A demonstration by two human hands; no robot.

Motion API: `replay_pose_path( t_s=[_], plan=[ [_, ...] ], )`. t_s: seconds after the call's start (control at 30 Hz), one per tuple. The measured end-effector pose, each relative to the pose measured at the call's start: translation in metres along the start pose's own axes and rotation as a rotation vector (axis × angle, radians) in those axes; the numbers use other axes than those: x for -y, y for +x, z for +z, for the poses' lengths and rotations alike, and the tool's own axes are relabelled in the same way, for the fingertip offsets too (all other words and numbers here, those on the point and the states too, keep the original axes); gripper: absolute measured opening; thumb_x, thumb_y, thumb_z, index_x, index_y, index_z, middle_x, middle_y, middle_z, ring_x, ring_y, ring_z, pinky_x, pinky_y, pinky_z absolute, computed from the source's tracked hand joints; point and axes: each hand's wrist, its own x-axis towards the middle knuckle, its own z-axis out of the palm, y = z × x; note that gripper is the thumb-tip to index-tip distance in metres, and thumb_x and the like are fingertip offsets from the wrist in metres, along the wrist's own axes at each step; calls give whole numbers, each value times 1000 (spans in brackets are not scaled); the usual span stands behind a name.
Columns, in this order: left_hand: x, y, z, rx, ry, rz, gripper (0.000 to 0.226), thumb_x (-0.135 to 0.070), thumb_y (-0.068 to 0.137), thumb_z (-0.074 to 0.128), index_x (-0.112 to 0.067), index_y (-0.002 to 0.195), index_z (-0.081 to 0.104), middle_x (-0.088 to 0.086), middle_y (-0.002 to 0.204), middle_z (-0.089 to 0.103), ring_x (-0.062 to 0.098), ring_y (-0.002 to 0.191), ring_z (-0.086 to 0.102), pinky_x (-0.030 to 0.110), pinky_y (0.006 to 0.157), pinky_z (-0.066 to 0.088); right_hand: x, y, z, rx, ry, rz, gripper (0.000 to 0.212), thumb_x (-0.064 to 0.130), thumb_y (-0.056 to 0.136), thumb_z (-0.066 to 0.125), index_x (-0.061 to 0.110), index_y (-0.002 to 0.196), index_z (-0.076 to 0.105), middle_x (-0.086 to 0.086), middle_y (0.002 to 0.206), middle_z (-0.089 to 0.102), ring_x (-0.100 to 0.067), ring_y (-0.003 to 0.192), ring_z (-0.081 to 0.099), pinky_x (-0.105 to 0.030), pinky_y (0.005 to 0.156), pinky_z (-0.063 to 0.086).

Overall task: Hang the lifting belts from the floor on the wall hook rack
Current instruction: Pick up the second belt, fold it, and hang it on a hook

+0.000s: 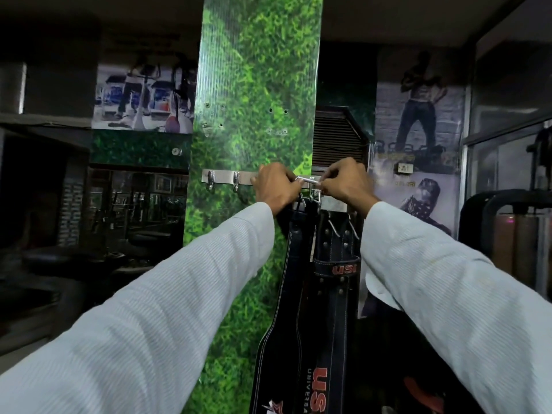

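A steel hook rack (pixel 227 176) is fixed across a green grass-patterned pillar. Two of its hooks on the left are bare. Both of my hands are raised to the rack's right part. My left hand (pixel 276 185) and my right hand (pixel 343 180) pinch the metal buckle (pixel 309 180) of a black lifting belt (pixel 294 294) from either side, right at the rack. The belt hangs straight down below my hands, with red USI lettering near its lower end. A second black belt (pixel 339 264) with a buckle and rivets hangs just right of it. The hook under my hands is hidden.
The green pillar (pixel 257 85) stands straight ahead. Posters cover the walls left and right of it. A dark gym machine with a padded frame (pixel 507 222) stands at the right. Dim shelves and equipment fill the left side.
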Motion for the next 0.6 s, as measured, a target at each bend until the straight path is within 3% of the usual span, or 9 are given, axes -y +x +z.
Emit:
replay_pose_path(
  t_s=[0.1,0.23,0.4,0.5,0.6],
  plan=[
    [4,-4,1,21,105,-9,25,-44,76,84,-22,88,82,5,103,75,32,118,54,52,101,41,4,4,-1,71,40,49,24,43,59,73,22,68,77,-6,84,77,-29,87,74,-46,83,63],
    [6,-10,1,-53,119,29,37,-50,70,86,-26,98,80,7,115,63,30,118,51,47,99,46,2,0,4,-20,114,-25,8,26,70,72,27,68,79,-1,79,78,-25,85,74,-43,82,63],
    [14,-26,-3,-213,-18,131,29,-42,81,74,-23,103,78,2,102,65,25,103,59,39,88,49,3,-32,18,-206,145,-202,21,29,79,62,22,86,80,6,85,79,-17,86,72,-37,85,59],
    [25,-50,-1,-219,-110,132,23,-34,81,69,-21,98,79,-1,94,68,22,94,62,32,87,47,-2,-54,38,-266,94,-337,22,32,83,59,21,88,77,4,89,77,-20,92,68,-42,94,52],
    [44,-84,6,-182,-157,120,18,-28,82,70,-20,95,79,-3,88,65,20,88,61,33,84,49,-11,-84,61,-295,100,-397,15,28,85,64,18,87,74,1,89,74,-23,93,63,-39,90,47]
  ],
)
